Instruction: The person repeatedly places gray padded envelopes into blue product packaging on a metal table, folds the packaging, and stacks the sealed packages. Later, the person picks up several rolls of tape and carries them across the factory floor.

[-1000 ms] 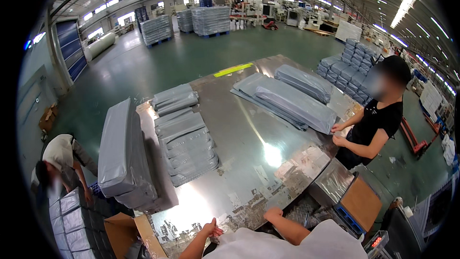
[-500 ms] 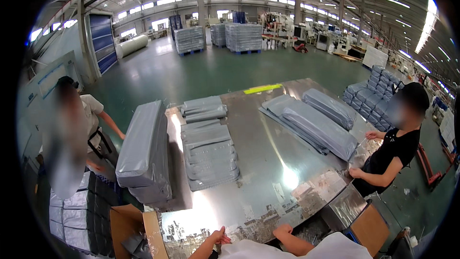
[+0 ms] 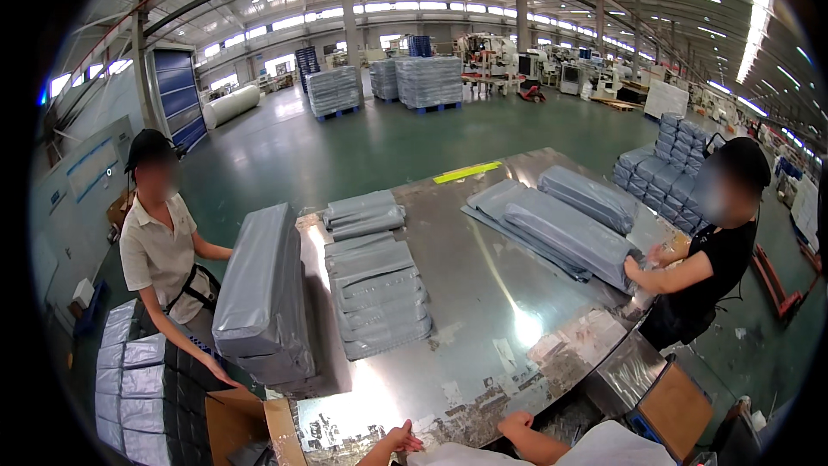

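Polished metal worktop (image 3: 483,293), glossy, glaring under the lamps, scuffed with torn paper scraps near its front edge. Grey plastic-wrapped bundles (image 3: 375,280) on it, smooth, faintly shiny. Matt brown cardboard box (image 3: 246,423) beside its left corner.

Two co-workers — one in a white shirt (image 3: 159,250), one in black (image 3: 716,263). Two own hands — left hand (image 3: 404,440), right hand (image 3: 515,424). One steel table (image 3: 483,293). One upright grey wrapped bundle (image 3: 259,293). Two long grey bundles (image 3: 573,216). One cardboard box (image 3: 246,423).

left hand (image 3: 402,440): wrist cut off at bottom edge | right hand (image 3: 515,424): fingers curled, grip unclear
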Demonstrator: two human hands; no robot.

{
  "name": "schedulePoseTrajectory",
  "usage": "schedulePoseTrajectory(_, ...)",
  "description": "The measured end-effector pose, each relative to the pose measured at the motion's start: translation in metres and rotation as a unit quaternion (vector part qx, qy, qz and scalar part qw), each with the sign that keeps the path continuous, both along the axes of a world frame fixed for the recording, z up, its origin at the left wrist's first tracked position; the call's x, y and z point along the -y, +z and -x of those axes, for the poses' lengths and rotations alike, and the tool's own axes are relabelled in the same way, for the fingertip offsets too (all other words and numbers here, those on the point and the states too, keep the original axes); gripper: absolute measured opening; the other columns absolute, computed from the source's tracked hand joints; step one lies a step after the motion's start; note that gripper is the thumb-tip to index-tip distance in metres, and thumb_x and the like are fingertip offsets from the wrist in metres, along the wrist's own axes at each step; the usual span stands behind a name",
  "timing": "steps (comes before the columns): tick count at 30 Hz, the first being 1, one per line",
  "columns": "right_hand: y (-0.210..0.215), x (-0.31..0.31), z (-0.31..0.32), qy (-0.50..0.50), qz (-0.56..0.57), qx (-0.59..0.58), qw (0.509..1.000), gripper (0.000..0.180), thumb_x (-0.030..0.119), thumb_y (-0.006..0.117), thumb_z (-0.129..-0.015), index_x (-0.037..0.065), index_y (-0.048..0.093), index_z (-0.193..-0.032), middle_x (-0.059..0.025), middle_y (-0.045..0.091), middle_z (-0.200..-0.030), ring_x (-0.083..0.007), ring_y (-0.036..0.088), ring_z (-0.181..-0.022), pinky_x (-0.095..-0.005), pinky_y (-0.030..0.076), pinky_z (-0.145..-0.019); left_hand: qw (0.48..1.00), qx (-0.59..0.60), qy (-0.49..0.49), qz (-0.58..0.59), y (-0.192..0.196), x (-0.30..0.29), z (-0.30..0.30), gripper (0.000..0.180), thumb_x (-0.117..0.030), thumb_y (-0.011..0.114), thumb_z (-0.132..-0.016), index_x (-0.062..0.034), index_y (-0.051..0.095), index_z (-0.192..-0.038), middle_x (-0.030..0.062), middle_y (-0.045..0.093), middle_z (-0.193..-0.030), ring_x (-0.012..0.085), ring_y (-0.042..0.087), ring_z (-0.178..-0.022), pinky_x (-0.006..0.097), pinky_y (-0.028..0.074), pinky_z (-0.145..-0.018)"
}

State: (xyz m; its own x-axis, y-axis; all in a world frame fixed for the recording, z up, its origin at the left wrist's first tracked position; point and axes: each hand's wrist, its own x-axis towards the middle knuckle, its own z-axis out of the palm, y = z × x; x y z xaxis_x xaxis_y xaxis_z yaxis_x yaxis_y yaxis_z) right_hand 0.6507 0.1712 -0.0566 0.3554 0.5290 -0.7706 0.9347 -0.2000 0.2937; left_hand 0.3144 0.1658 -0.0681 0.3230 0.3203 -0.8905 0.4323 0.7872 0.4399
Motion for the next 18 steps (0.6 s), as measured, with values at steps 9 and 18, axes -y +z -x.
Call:
schedulePoseTrajectory(9,-0.028,-0.008,-0.003,-0.019,0.009,0.044,0.999,0.026,0.033,0.047,-0.071,0.014,0.062,-0.078,-0.0002,0.059,-0.078,-0.0169,0.056,-0.065,-0.0347,0.038,-0.041,1.0,-0.001,0.013,0.001,0.001,0.001,0.001,0.077,-0.064,0.016,-0.081,-0.0038,0.064,-0.083,0.0048,0.065,-0.074,0.0073,0.052,-0.047,0.021,0.025,-0.04)
schedulePoseTrajectory(18,-0.013,-0.001,0.0,-0.013,-0.04,0.046,0.998,0.025,0.032,0.048,-0.07,0.014,0.063,-0.079,-0.0003,0.06,-0.08,-0.0172,0.057,-0.067,-0.0344,0.038,-0.039,1.0,0.005,0.028,-0.007,0.003,0.001,-0.001,0.077,-0.062,0.016,-0.082,-0.0005,0.063,-0.083,0.0079,0.065,-0.074,0.0097,0.056,-0.048,0.02,0.025,-0.037)
